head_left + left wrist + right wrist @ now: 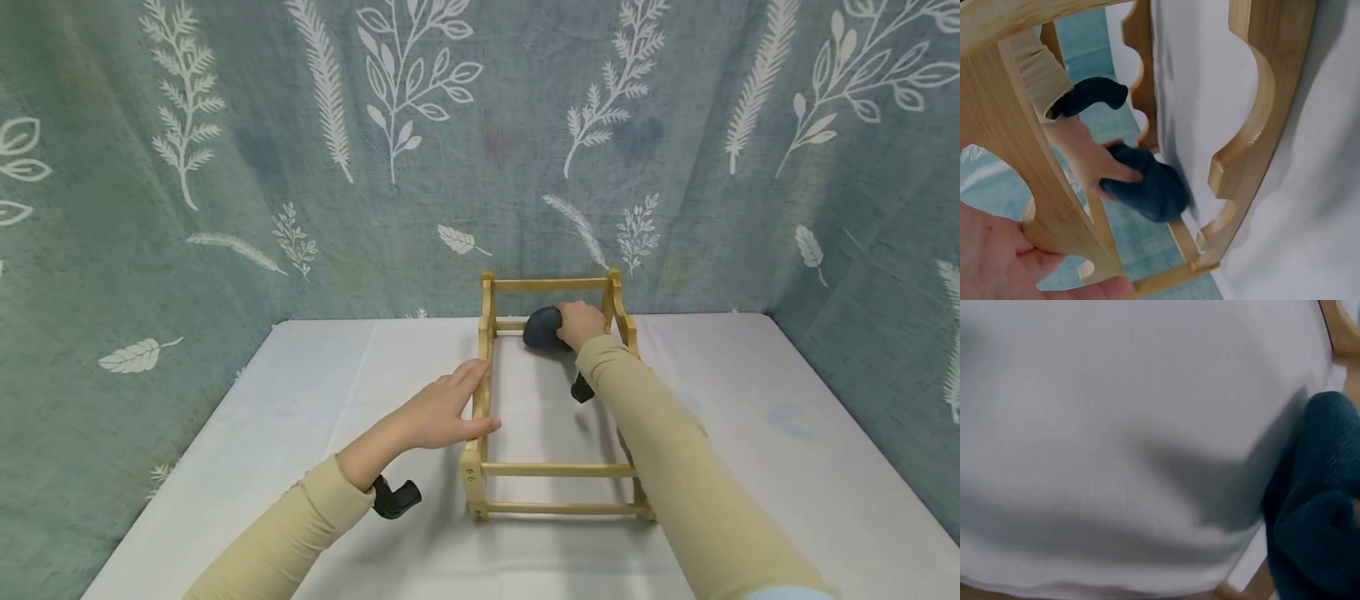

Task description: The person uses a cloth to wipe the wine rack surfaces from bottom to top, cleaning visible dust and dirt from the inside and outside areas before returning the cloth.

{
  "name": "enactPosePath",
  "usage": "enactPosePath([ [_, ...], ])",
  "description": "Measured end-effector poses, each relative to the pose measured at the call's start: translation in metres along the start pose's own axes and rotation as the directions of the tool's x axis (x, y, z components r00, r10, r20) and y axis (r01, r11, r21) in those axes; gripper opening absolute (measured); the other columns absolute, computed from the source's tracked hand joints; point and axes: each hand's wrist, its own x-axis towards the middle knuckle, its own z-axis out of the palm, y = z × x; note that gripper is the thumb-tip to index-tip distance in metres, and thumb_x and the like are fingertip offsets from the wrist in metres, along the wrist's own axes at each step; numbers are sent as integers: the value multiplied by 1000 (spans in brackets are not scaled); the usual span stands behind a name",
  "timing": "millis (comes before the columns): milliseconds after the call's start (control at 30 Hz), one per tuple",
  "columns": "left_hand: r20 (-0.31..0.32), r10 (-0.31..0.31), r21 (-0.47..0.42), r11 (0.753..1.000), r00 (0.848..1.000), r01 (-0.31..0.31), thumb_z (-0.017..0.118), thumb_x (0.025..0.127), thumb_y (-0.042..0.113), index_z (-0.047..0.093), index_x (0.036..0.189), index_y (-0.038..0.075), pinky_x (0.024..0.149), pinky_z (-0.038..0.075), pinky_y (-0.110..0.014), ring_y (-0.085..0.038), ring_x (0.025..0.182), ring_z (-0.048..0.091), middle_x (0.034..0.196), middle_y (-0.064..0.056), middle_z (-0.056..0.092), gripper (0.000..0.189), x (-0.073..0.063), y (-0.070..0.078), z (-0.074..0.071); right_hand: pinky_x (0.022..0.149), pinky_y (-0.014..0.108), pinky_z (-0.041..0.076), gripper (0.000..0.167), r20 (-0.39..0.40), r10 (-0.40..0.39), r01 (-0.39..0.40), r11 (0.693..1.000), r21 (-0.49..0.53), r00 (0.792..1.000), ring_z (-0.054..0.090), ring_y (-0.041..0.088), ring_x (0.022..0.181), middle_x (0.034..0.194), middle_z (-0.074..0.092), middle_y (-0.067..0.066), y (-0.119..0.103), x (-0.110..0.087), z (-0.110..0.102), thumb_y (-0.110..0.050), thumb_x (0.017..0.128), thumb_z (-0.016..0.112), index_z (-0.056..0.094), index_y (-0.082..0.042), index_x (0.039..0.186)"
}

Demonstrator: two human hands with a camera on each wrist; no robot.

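A bamboo rack (558,471) with scalloped side boards stands on the white-covered table. Inside its far end, my right hand (582,323) grips a bunched dark blue cloth (544,329), with thumb and fingers pressed into the fabric in the left wrist view. The same cloth (1319,531) looks soft and folded at the right edge of the right wrist view, where the hand is mostly hidden. My left hand (446,408) rests against the rack's left side, fingers extended and thumb spread. Its palm (997,256) lies beside the scalloped board (1041,150) in the left wrist view.
The white tablecloth (742,442) runs up to a green leaf-patterned curtain (495,167) at the back and both sides. Crossbars (551,285) join the rack's sides at its far and near ends. A black wrist mount (397,498) sticks out below the left sleeve.
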Motion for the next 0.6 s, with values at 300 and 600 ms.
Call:
enactPosePath([
  [300,10,-9,-24,1000,1000,9,52,88,51,12,148,8,104,30,-48,-36,131,31,152,-9,15,84,0,5,0,65,48,52,31,-90,59,-66,995,-81,994,62,39,81,104,64,22,16,0,1,-7,90,54,61,-7,120],
  [600,19,-28,-26,999,999,28,53,89,47,12,148,11,104,30,-46,-35,131,31,152,-8,18,81,5,-1,-2,54,42,52,26,-62,182,-186,981,-53,981,63,35,78,98,64,23,15,0,11,-12,92,48,61,4,106],
])
